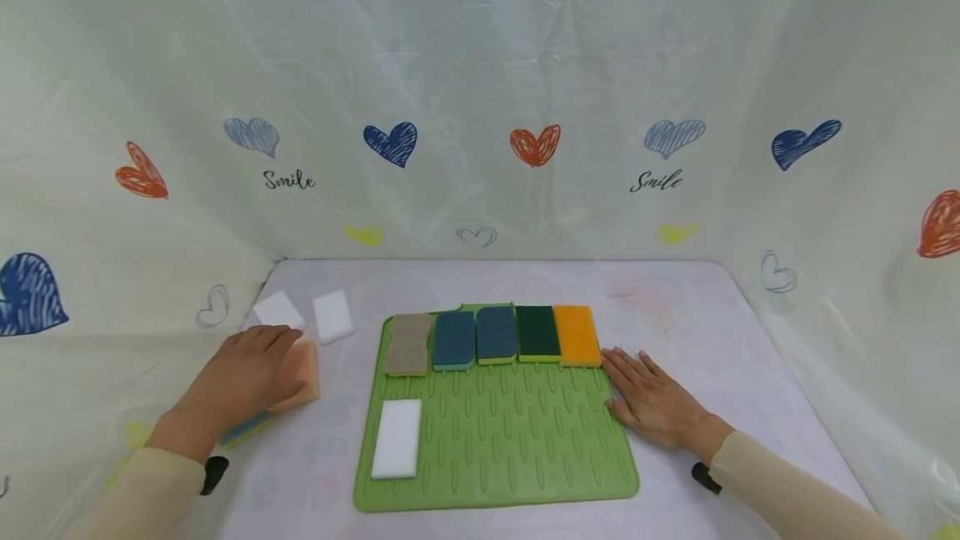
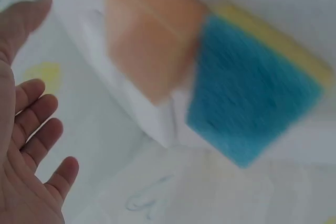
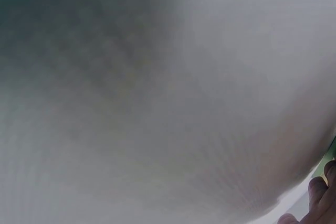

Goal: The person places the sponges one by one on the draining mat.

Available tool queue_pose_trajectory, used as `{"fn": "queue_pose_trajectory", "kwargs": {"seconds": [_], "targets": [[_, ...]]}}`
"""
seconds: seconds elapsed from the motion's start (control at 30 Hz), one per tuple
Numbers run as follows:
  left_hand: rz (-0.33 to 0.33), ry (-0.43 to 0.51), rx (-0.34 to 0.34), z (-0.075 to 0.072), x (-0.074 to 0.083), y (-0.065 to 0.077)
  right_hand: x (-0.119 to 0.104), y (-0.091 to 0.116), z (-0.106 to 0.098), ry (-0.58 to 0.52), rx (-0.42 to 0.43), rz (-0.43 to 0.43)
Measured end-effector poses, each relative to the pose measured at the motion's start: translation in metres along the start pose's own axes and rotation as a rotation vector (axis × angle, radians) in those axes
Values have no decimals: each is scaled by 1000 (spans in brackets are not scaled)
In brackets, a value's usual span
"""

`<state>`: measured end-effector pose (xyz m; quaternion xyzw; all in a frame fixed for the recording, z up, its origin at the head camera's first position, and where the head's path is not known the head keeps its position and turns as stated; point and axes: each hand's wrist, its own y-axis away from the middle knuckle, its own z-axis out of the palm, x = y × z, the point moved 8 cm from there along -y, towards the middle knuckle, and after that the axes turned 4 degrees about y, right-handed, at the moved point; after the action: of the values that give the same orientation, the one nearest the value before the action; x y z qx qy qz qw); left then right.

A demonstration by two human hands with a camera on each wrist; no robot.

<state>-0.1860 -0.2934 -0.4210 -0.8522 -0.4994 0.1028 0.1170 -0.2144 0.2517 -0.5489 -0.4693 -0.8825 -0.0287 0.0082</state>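
My left hand (image 1: 243,377) is above a peach sponge (image 1: 310,377) at the left of the table, partly covering it. In the left wrist view its fingers are spread and loosely bent, apart from the blurred peach block and the blue-and-yellow scouring sponge (image 2: 252,87) beside it. My right hand (image 1: 651,401) lies with straight fingers at the right edge of a green ribbed mat (image 1: 510,440). Its fingertips are beside an orange sponge (image 1: 577,336), the last in a row; whether they touch it I cannot tell. The right wrist view is mostly blurred.
Along the mat's far edge run a grey sponge (image 1: 408,344), two blue sponges and a dark green sponge (image 1: 538,332). A white sponge (image 1: 397,438) lies on the mat's near left. Two white pieces (image 1: 333,317) lie behind my left hand. A heart-printed curtain surrounds the table.
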Motion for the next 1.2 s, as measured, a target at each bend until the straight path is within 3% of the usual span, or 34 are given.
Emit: {"fn": "queue_pose_trajectory", "kwargs": {"seconds": [0.1,0.2,0.37,0.63,0.97,1.2], "targets": [[5,-61,-52,8,-16,6,0,0,1,-1,0,-2],[-22,-63,-111,20,-27,11,0,1,0,5,9,1],[-62,-40,-162,34,-33,17,-2,2,-1,6,14,1],[-184,34,-326,54,-36,19,-2,3,-3,19,-4,11],[-174,0,-375,62,-39,20,-3,2,-4,14,3,7],[-259,84,-378,62,-42,18,-2,2,-3,6,-3,13]]}}
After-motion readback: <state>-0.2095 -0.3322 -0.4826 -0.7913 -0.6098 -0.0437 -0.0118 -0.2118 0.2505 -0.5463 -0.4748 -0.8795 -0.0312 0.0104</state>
